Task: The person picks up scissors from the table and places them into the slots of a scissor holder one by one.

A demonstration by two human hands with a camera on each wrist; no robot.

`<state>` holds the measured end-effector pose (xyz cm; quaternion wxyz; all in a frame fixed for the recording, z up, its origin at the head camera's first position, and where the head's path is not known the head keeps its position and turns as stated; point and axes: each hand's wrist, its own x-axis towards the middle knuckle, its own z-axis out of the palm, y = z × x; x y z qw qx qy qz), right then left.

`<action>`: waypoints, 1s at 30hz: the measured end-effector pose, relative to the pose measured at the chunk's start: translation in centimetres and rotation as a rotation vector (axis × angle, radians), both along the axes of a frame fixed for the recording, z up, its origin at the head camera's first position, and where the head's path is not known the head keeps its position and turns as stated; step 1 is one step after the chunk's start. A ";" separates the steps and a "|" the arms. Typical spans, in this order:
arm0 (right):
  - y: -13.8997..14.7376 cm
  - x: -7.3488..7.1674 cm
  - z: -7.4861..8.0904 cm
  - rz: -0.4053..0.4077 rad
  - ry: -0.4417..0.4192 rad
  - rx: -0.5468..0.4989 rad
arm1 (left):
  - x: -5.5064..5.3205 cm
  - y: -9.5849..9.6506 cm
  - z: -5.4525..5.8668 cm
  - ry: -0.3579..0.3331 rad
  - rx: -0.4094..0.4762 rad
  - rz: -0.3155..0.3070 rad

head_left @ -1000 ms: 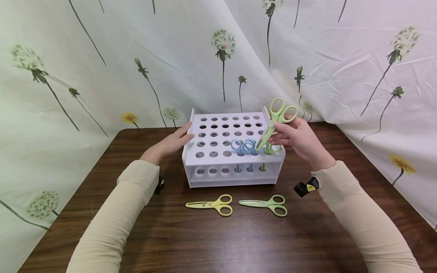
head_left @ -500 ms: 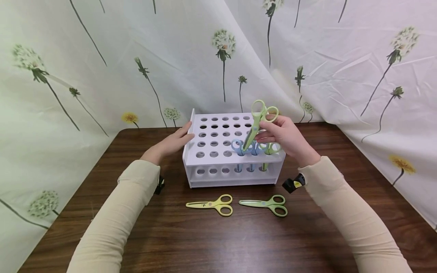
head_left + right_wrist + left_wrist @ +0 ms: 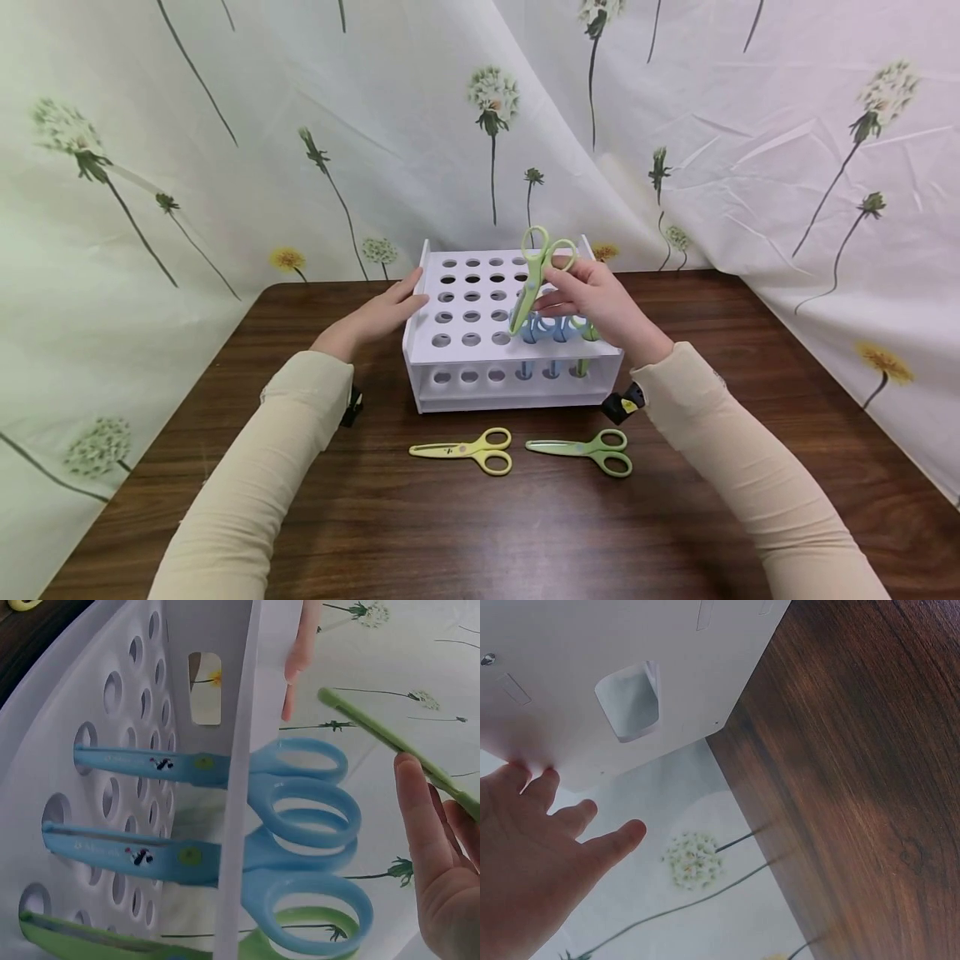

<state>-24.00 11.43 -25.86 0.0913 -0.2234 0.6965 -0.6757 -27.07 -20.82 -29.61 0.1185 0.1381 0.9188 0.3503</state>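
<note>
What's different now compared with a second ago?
The right hand has carried the held green scissors leftward above the rack, tilting them slightly more upright. Nothing was newly gripped or released. Unchanged: the left hand against the rack's left side, the yellow scissors and green pair on the table, and the pairs standing in the rack.

Bright, even head view, soft glare on the brown table (image 3: 536, 508), dimmer, greyer wrist views

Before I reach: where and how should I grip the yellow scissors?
Probably pinch the narrow neck where blades meet loops, coming from above: the yellow scissors lie flat on the table, loops right, tip left.
</note>
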 end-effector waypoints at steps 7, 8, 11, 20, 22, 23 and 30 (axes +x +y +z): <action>-0.7 0.0 -0.3 0.005 0.033 0.042 | -0.1 0.1 0.0 -0.003 -0.010 0.013; -0.9 0.0 -0.4 0.003 0.033 0.046 | -0.1 0.1 0.0 -0.005 -0.009 0.014; -1.2 0.0 -0.7 -0.015 0.037 0.073 | -0.1 0.1 0.0 -0.005 -0.007 0.011; -1.9 0.0 -1.4 -0.065 0.064 0.166 | 0.0 0.1 0.1 -0.014 0.005 0.022; -2.0 0.0 -1.5 -0.065 0.063 0.172 | 0.1 0.1 0.1 -0.015 0.006 0.023; -2.1 0.1 -1.6 -0.065 0.062 0.173 | 0.1 0.1 0.1 -0.015 0.007 0.023; -2.4 0.2 -1.8 -0.091 0.055 0.165 | -0.1 0.1 0.1 -0.009 0.004 0.017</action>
